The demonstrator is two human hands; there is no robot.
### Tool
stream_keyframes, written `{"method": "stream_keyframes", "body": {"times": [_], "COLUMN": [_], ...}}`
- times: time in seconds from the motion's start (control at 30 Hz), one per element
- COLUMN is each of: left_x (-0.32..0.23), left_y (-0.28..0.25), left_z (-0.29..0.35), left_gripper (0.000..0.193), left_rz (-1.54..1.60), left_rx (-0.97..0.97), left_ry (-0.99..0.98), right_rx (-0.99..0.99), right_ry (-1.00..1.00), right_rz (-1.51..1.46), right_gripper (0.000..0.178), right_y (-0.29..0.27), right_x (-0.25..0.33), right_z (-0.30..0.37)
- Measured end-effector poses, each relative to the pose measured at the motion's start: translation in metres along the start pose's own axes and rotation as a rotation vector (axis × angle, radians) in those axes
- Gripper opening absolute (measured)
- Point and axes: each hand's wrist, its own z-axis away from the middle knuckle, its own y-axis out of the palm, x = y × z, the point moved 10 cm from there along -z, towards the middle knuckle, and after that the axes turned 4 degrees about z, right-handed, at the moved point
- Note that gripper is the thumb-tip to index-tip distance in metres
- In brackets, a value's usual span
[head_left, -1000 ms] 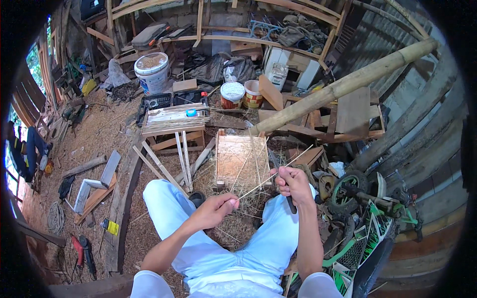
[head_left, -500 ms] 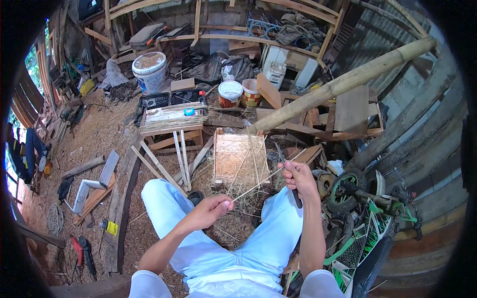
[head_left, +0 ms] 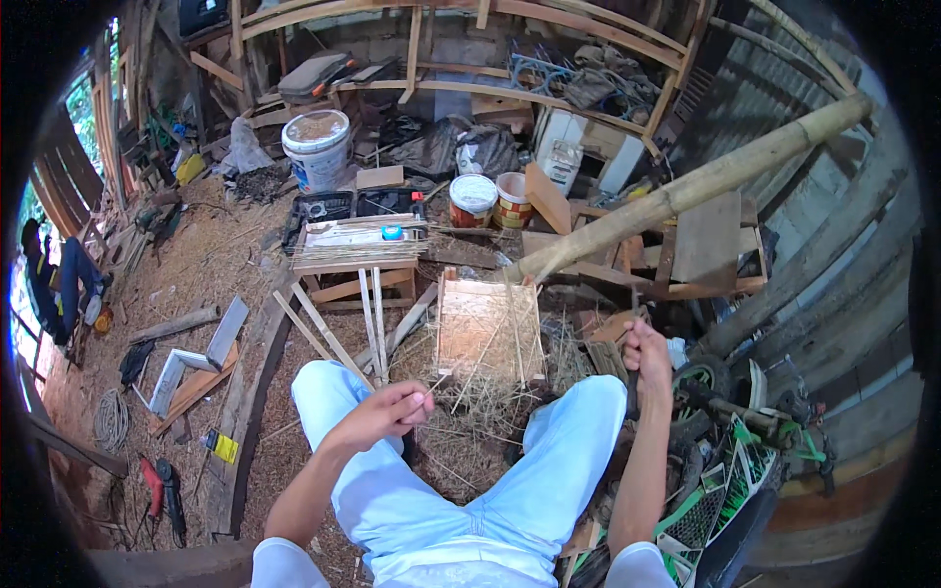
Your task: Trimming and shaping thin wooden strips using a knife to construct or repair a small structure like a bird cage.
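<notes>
My left hand is closed in a pinch above my left knee, on a thin bamboo strip. Only a short part of that strip stands out clearly; its far end gets lost against the litter behind. Over by my right knee, my right hand is raised in a fist around a knife, whose blade points up and whose handle the fingers hide. Between my knees and beyond them stands a small wooden stand, with thin shavings and strips strewn over and before it.
A thick bamboo pole slants from the stand up to the right. At the left, a low bench carries thin strips and a blue tape measure. Buckets stand behind. A green-and-black wheeled machine lies close by my right arm.
My right hand has moved right with the knife, away from the strip. My left hand has shifted slightly left, so the hands are farther apart. The view has tilted a little.
</notes>
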Motion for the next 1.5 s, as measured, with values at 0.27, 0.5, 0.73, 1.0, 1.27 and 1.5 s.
{"method": "stream_keyframes", "body": {"times": [0.27, 0.5, 0.73, 1.0, 1.27, 1.5], "left_x": [0.010, 0.003, -0.002, -0.106, -0.159, -0.162], "left_y": [-0.002, -0.010, -0.012, -0.078, -0.099, -0.088], "left_z": [-0.076, -0.099, -0.096, -0.060, -0.022, -0.012], "left_gripper": [0.019, 0.022, 0.020, 0.020, 0.020, 0.025], "left_rz": [0.376, 0.219, 0.091, 0.159, 0.132, 0.061], "left_rx": [-0.152, -0.284, -0.281, -0.445, -0.479, -0.518], "left_ry": [0.125, 0.337, 0.394, 0.655, 0.776, 0.854], "right_rx": [0.055, 0.205, 0.190, 0.236, 0.213, 0.249], "right_ry": [-0.027, -0.044, 0.041, -0.305, -0.098, -0.172], "right_rz": [0.274, 0.381, 0.428, 0.601, 0.690, 0.690], "right_gripper": [0.033, 0.027, 0.020, 0.010, 0.009, 0.011], "right_y": [0.118, 0.175, 0.177, 0.176, 0.167, 0.176], "right_x": [-0.036, -0.070, -0.071, -0.058, -0.075, -0.079], "right_z": [0.034, 0.067, 0.080, 0.094, 0.097, 0.097]}}
